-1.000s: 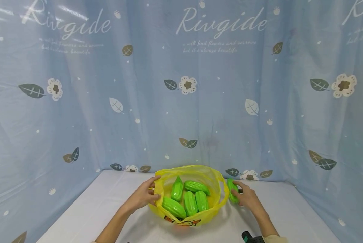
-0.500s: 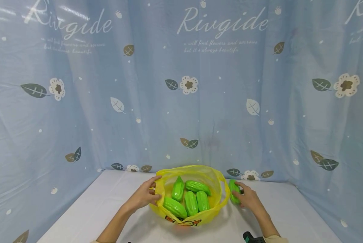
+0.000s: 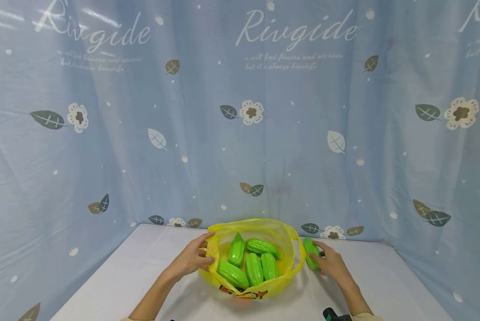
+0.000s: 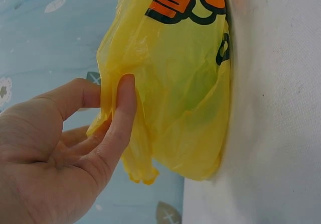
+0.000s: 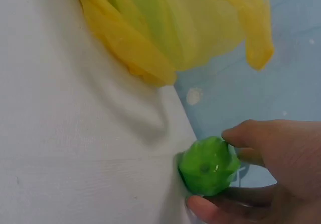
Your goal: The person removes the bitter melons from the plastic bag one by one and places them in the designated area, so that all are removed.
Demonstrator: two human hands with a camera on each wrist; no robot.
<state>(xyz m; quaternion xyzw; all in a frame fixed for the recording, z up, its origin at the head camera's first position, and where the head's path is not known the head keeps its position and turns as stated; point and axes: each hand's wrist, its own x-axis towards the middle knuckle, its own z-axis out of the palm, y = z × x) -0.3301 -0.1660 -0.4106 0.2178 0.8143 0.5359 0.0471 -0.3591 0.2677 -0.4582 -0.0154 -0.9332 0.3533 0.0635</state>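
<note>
A yellow plastic bag (image 3: 260,292) stands with its mouth wide, orange and black print on its near side. Inside lie several glossy green bitter melons (image 3: 232,274). At the bag's left rim my left hand (image 3: 187,257) pinches the thin plastic; the left wrist view has the thumb (image 4: 126,96) on one side of a fold and fingers on the other. To the right of the bag, my right hand (image 3: 331,262) grips one more bitter melon (image 3: 311,254) at the table. In the right wrist view its ridged end (image 5: 205,168) sits between thumb and fingers, right at the tabletop.
The white table (image 3: 119,272) runs back to a blue curtain (image 3: 288,147) printed with leaves and flowers, which also closes both sides. A bag handle loop (image 3: 299,256) sticks out between the bag and the right hand. A black device (image 3: 333,314) sits at the right wrist.
</note>
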